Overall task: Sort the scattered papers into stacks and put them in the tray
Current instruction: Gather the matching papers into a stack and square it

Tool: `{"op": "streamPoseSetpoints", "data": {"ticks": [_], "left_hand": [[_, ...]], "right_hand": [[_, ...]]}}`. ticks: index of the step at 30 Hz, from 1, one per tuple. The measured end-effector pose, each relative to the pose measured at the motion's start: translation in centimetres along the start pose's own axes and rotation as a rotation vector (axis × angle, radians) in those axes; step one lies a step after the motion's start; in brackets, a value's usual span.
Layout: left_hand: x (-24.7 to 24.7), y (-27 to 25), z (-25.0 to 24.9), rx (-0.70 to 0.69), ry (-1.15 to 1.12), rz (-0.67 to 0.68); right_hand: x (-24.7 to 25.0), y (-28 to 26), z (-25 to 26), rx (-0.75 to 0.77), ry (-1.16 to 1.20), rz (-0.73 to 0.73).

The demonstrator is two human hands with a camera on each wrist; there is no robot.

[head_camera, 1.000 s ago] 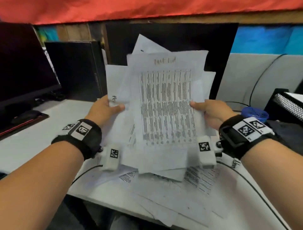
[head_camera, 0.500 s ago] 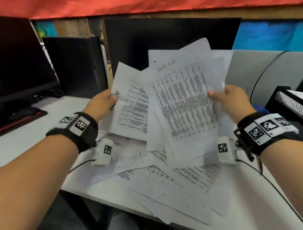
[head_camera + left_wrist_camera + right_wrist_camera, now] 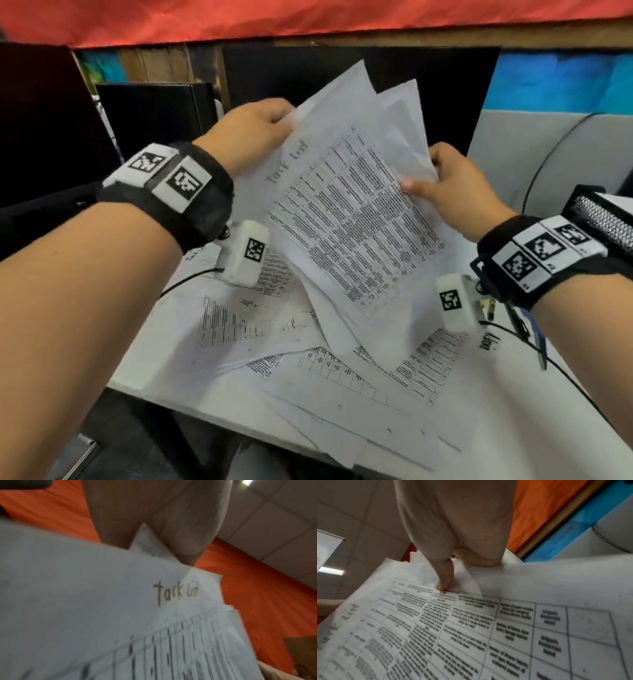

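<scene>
White tabletop (image 3: 513, 428), office setting, dark monitors behind, red cloth overhead. Loose papers (image 3: 308, 370) lie scattered and overlapping across the tabletop near its front edge. Left hand (image 3: 251, 132) pinches the top corner of a held bundle (image 3: 356, 219); the left wrist view shows thumb and fingers (image 3: 187, 534) closed on that corner. Right hand (image 3: 455, 190) grips the bundle's right edge, thumb on the printed face, fingers curled behind. Bundle is tilted, sheets fanned and misaligned, top sheet headed "Task List". Judgement: two-sided hold serves to square the sheets into one stack before filing. Black mesh tray (image 3: 603, 219) stands at the right edge of the tabletop, well apart from the bundle; no sheet seen going in. Sorting judged early, most papers not yet gathered
</scene>
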State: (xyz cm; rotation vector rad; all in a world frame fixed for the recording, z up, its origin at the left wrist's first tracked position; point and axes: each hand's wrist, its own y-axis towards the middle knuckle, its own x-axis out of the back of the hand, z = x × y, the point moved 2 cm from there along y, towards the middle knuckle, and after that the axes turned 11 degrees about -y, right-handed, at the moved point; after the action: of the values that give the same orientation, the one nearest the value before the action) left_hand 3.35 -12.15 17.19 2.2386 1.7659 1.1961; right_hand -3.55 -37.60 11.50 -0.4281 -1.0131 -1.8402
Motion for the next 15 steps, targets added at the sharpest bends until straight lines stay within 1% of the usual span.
{"op": "streamPoseSetpoints", "data": {"ticks": [3, 4, 6, 7, 8, 9, 10, 11, 12, 13, 15], "left_hand": [[0.1, -0.7, 0.5, -0.066, -0.237, -0.301], [0.1, -1.2, 0.9, -0.058, -0.329, -0.385], [-0.2, -2.2, 2.3, 0.023, -0.448, -0.485], [-0.6, -2.7, 3.4, 0.089, -0.494, -0.495], [-1.3, -3.2, 4.3, 0.169, -0.554, -0.463], [-2.2, -3.7, 5.0, 0.248, -0.62, -0.391], [-3.3, -4.2, 5.3, 0.315, -0.667, -0.291], [-4.4, -4.7, 5.4, 0.354, -0.693, -0.188], [-5.5, -5.1, 5.3, 0.355, -0.71, -0.117], [-6.5, -5.4, 5.1, 0.33, -0.727, -0.101], [-7.7, -5.7, 4.4, 0.277, -0.758, -0.174]], "right_hand": [[-0.2, -0.5, -0.8, -0.047, 0.113, -0.069], [-0.2, -0.6, -1.2, -0.063, 0.148, -0.09], [-0.1, -0.7, -1.9, -0.108, 0.229, -0.131], [-0.1, -0.8, -2.2, -0.137, 0.279, -0.147], [-0.1, -0.9, -2.5, -0.166, 0.328, -0.154], [-0.2, -1.0, -2.6, -0.186, 0.365, -0.158], [-0.3, -1.2, -2.6, -0.195, 0.39, -0.157], [-0.6, -1.5, -2.6, -0.196, 0.406, -0.157], [-0.8, -1.8, -2.4, -0.196, 0.42, -0.151], [-1.2, -2.2, -2.2, -0.198, 0.433, -0.145], [-1.9, -3.0, -1.8, -0.203, 0.457, -0.15]]}}
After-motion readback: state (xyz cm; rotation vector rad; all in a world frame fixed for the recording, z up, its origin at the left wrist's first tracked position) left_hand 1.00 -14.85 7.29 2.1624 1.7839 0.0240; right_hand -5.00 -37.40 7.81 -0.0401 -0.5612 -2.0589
